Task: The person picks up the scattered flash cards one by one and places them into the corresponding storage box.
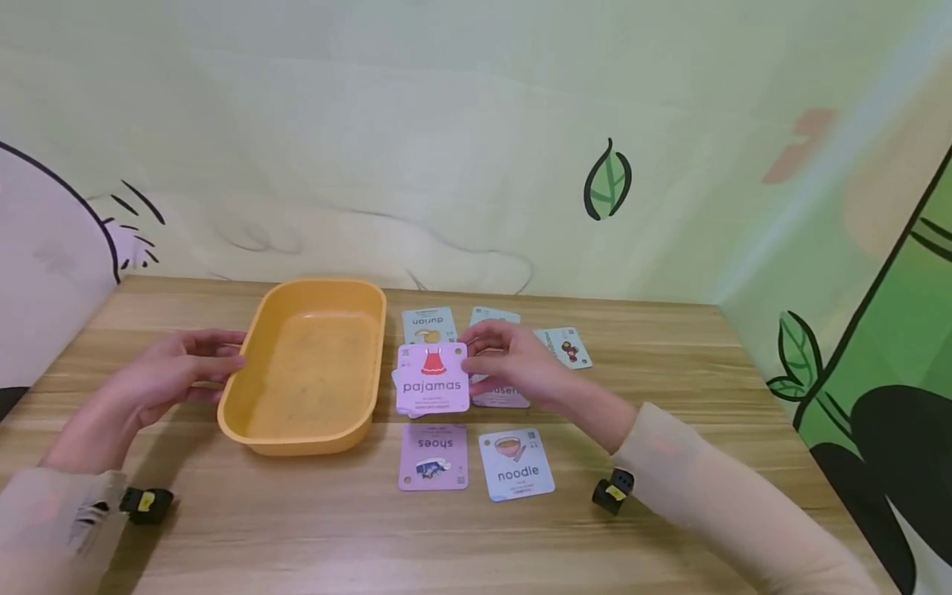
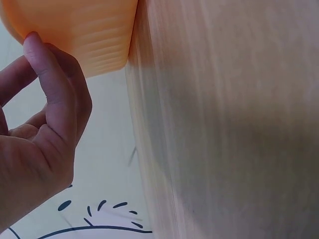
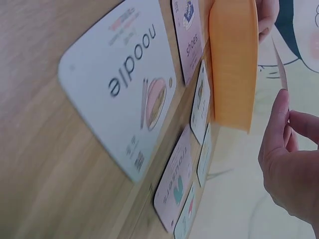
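Note:
My right hand (image 1: 521,364) pinches the right edge of a pink card marked "pajamas" (image 1: 433,395). This card is held above the table, over another card whose edges peek out below it. In the right wrist view the pajamas card (image 3: 281,67) is seen nearly edge-on between thumb and fingers. My left hand (image 1: 174,372) grips the left rim of a yellow plastic tray (image 1: 378,364), thumb at the rim. The tray's inside shows no cards. Below the held card lie a pink "shoes" card (image 1: 434,471) and a blue "noodle" card (image 1: 518,471).
A "durian" card (image 1: 429,318) lies behind the pajamas card. Partly covered by my right hand are a "trousers" card (image 3: 174,181) and a blue card (image 1: 494,315). Another blue card with a red fruit picture (image 1: 568,348) lies to the right. A printed cloth (image 1: 476,165) hangs behind the wooden table (image 1: 297,529).

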Motion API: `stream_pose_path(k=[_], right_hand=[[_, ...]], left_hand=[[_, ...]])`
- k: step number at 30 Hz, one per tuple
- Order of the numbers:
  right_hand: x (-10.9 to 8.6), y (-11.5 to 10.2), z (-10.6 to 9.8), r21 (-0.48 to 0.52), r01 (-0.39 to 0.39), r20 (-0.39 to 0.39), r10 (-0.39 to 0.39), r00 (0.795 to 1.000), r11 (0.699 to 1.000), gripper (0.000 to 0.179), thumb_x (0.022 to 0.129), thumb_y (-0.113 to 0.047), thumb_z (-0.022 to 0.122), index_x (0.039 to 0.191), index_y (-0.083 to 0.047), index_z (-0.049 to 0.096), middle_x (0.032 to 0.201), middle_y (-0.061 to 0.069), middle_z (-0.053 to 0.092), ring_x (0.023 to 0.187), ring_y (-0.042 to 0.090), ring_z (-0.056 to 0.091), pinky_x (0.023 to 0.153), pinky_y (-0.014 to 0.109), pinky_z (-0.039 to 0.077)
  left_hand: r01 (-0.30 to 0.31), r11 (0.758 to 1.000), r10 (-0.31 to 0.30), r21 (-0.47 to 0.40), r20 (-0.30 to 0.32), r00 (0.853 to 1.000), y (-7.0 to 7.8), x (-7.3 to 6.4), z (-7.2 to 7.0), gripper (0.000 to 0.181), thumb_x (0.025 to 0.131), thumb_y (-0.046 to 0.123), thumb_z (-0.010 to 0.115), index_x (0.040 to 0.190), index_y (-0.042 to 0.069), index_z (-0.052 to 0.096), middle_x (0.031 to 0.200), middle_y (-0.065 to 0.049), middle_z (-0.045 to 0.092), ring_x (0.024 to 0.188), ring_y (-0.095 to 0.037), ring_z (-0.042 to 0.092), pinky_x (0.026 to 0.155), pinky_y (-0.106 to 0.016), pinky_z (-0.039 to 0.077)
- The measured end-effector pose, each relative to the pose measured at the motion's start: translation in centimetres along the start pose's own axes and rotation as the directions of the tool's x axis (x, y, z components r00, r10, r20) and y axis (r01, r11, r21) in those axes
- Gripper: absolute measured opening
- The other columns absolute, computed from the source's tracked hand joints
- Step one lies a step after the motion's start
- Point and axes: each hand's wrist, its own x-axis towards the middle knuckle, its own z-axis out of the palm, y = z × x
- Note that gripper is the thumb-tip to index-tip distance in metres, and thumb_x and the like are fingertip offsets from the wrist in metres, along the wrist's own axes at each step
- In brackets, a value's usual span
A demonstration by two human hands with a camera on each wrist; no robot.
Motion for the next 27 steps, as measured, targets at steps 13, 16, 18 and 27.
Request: stream_pose_path(k=[13, 16, 18, 27], right_hand=[[2.0, 0.2, 2.7, 0.073, -0.029, 0.001, 0.029, 1.0, 0.997, 0.033, 0.096, 0.003, 0.068, 0.129, -0.001, 0.061, 0.113, 0.018, 0.059, 0.099, 0.029, 0.065, 0.081, 0.043, 0.061], [2.4, 0.1, 3.4, 0.094, -0.045, -0.007, 0.046, 0.999, 0.995, 0.035, 0.096, 0.002, 0.069, 0.13, -0.002, 0.061, 0.116, 0.018, 0.06, 0.102, 0.029, 0.066, 0.082, 0.042, 0.061], [2.6, 0.1, 3.9, 0.105, -0.049, -0.011, 0.051, 0.999, 0.993, 0.035, 0.096, 0.001, 0.069, 0.13, -0.002, 0.06, 0.116, 0.018, 0.061, 0.102, 0.029, 0.067, 0.082, 0.042, 0.061], [3.8, 0.6, 6.2, 0.161, -0.045, -0.025, 0.05, 0.998, 0.986, 0.035, 0.095, 0.003, 0.07, 0.129, 0.002, 0.06, 0.109, 0.016, 0.063, 0.094, 0.027, 0.07, 0.08, 0.04, 0.061]], left_hand=[[-0.001, 1.0, 0.001, -0.009, 0.003, 1.0, 0.0, 0.1, 0.0, 0.066, 0.106, 0.019, 0.06, 0.155, -0.01, 0.027, 0.122, -0.004, 0.062, 0.097, -0.015, 0.068, 0.085, -0.036, 0.06], [-0.001, 1.0, 0.001, -0.003, 0.003, 1.0, 0.1, 0.1, 0.0, 0.066, 0.106, 0.02, 0.061, 0.155, -0.01, 0.028, 0.122, -0.004, 0.062, 0.097, -0.014, 0.067, 0.085, -0.035, 0.059], [-0.003, 1.0, 0.003, 0.001, 0.002, 1.0, 0.1, 0.1, 0.0, 0.066, 0.106, 0.019, 0.06, 0.155, -0.011, 0.027, 0.121, -0.003, 0.062, 0.096, -0.014, 0.067, 0.084, -0.035, 0.06], [0.003, 1.0, -0.003, 0.013, 0.002, 1.0, 0.2, 0.1, 0.2, 0.068, 0.105, 0.02, 0.061, 0.155, -0.01, 0.027, 0.121, -0.006, 0.061, 0.096, -0.016, 0.067, 0.084, -0.035, 0.06]])
